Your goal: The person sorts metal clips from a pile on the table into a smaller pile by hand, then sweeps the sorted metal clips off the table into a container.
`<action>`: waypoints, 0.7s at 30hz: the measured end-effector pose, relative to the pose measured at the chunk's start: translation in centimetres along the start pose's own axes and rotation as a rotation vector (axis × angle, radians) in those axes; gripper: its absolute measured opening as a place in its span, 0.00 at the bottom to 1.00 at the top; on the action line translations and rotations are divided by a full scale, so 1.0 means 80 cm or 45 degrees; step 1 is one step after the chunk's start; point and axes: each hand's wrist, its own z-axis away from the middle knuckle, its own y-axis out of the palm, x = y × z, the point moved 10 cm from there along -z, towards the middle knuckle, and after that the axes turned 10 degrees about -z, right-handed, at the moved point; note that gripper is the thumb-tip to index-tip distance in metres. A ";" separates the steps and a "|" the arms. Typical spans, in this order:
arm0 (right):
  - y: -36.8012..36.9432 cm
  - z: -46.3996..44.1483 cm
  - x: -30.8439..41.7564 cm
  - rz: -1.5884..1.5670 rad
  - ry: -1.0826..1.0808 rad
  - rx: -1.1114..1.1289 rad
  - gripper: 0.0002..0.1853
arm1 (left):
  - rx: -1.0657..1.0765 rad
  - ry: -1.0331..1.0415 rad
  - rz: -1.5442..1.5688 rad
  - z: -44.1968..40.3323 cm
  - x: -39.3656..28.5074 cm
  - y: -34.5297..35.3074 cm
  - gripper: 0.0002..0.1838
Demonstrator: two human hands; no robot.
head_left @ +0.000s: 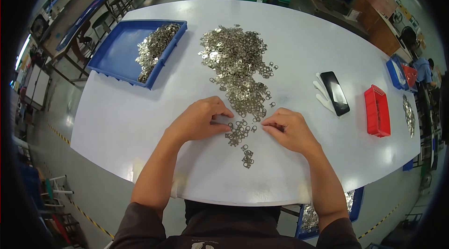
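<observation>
Small ring-shaped metal parts with tabs lie in a large heap [236,57] on the white table, narrowing toward me. Nearer to me is a small cluster of the metal parts [239,133], with a few more metal parts [248,157] below it. My left hand [203,120] is at the left edge of the cluster, its curved fingers and thumb apart, thumb tip against the parts. On the other side, my right hand [290,129] has thumb and fingertips drawn together near the cluster's right edge. Whatever lies between those fingertips is too small to make out.
A blue tray [114,45] partly filled with metal parts stands at the back left. To the right are a phone [335,93], a white glove [323,94], a red bin [377,113] and another pile of parts [409,115]. Below the table edge sits a blue crate [358,202].
</observation>
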 end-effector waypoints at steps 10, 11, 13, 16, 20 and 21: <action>0.032 0.006 0.025 0.013 -0.148 0.047 0.05 | 0.189 0.079 0.067 0.002 -0.006 0.019 0.09; 0.025 0.002 0.019 -0.001 -0.078 -0.060 0.05 | 0.070 0.077 0.060 -0.001 -0.006 0.012 0.08; 0.030 -0.001 0.022 0.104 -0.141 -0.143 0.05 | -0.157 0.072 0.044 -0.005 -0.011 0.006 0.07; 0.035 -0.003 0.030 0.183 -0.226 -0.142 0.06 | -0.255 0.053 -0.124 -0.007 -0.022 0.010 0.06; 0.037 0.002 0.031 0.151 -0.229 0.032 0.05 | -0.167 0.233 -0.191 -0.007 -0.030 0.018 0.06; 0.029 0.001 0.025 0.049 -0.157 0.027 0.05 | -0.138 0.250 -0.196 -0.007 -0.028 0.021 0.06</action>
